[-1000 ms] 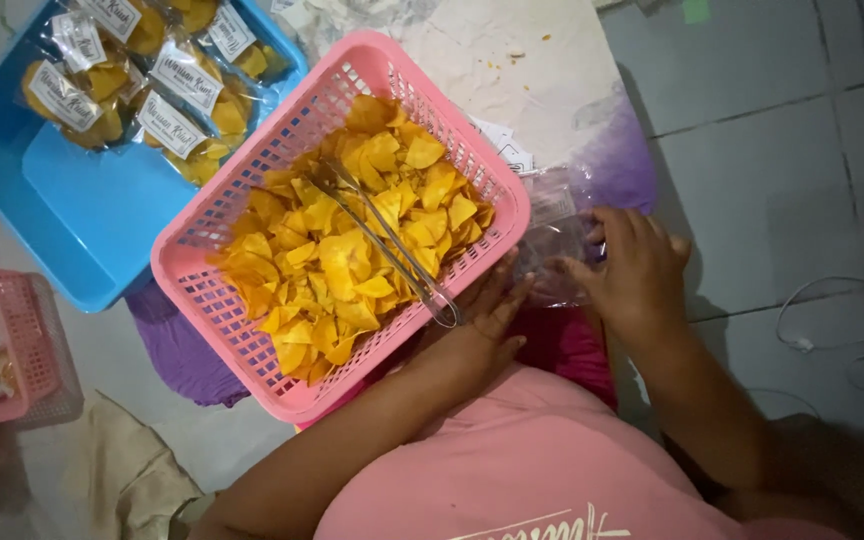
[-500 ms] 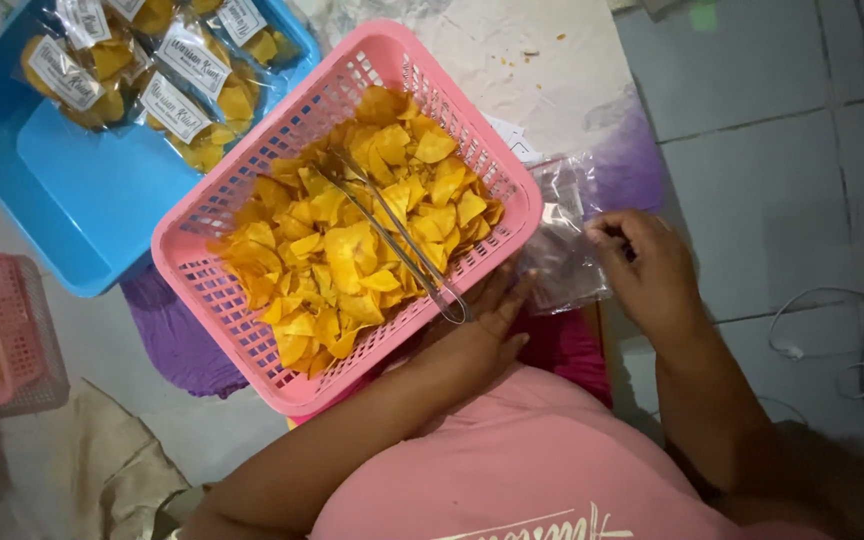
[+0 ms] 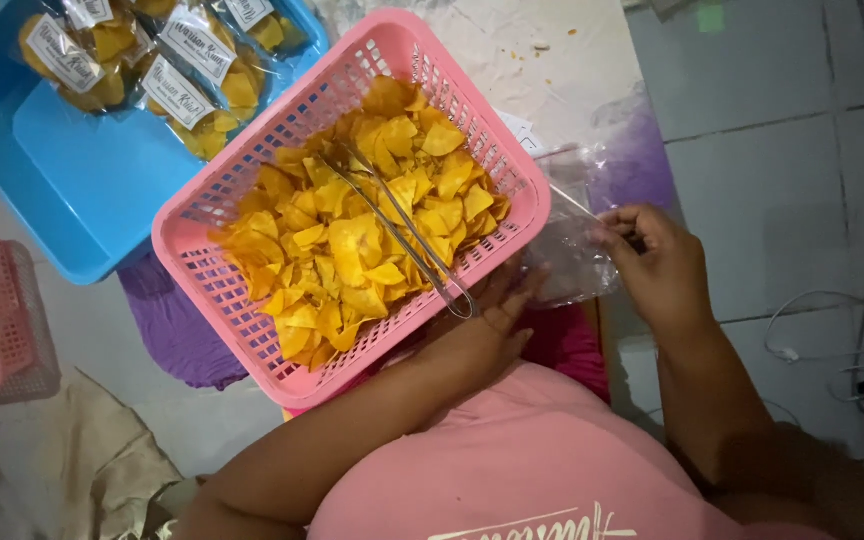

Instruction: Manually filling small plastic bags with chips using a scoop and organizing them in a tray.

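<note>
The left hand (image 3: pixel 487 325) rests against the near rim of a pink slotted plastic basket (image 3: pixel 207 215), fingers loosely spread and gripping nothing, just beside the looped end of a pair of metal tongs (image 3: pixel 402 225). The tongs lie diagonally on the heap of yellow-orange chips (image 3: pixel 352 240) filling the basket. The right hand (image 3: pixel 662 265) pinches the edge of a clear, crumpled plastic bag (image 3: pixel 572 255), which sits just beside the basket's right corner. Behind the basket, a blue plastic tray (image 3: pixel 72 170) carries sealed, labelled packets of chips (image 3: pixel 167 70).
</note>
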